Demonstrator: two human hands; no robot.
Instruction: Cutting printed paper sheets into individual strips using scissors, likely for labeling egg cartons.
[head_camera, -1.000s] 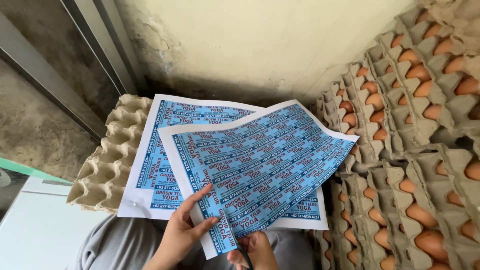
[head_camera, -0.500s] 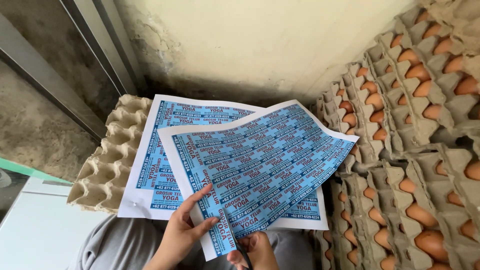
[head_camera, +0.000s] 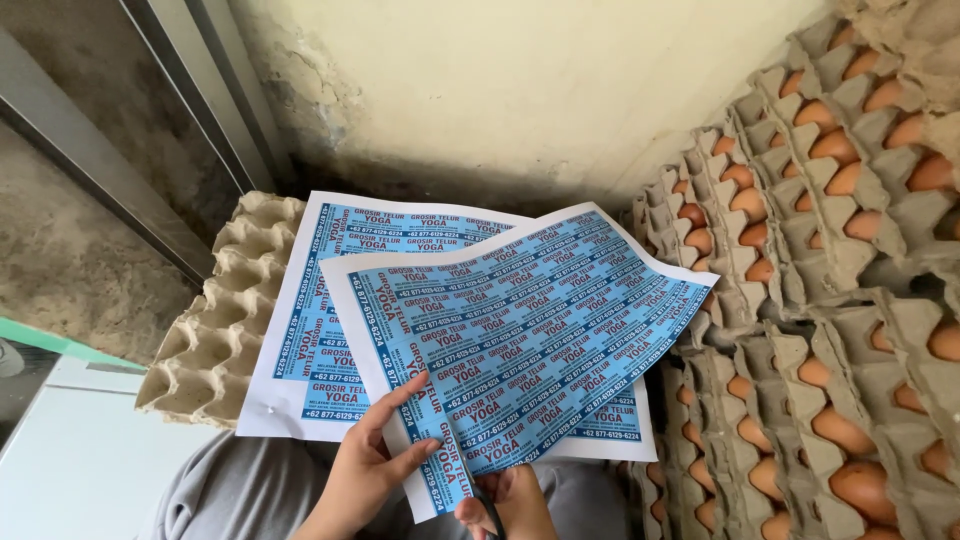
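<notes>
My left hand (head_camera: 370, 468) pinches the near left edge of a printed sheet of blue labels (head_camera: 530, 330), thumb on top. My right hand (head_camera: 505, 505) sits at the frame's bottom edge, closed on a pair of dark scissors (head_camera: 478, 488) whose blades enter the near edge of that sheet along a line between label columns. A second sheet of the same blue labels (head_camera: 330, 330) lies underneath, resting on an empty cardboard egg tray (head_camera: 215, 335). Both sheets are above my lap.
Stacks of cardboard trays filled with brown eggs (head_camera: 840, 260) rise along the right side. A pale plastered wall (head_camera: 520, 90) stands behind. A metal frame (head_camera: 110, 175) runs at the left, and a white surface (head_camera: 80, 470) lies at the lower left.
</notes>
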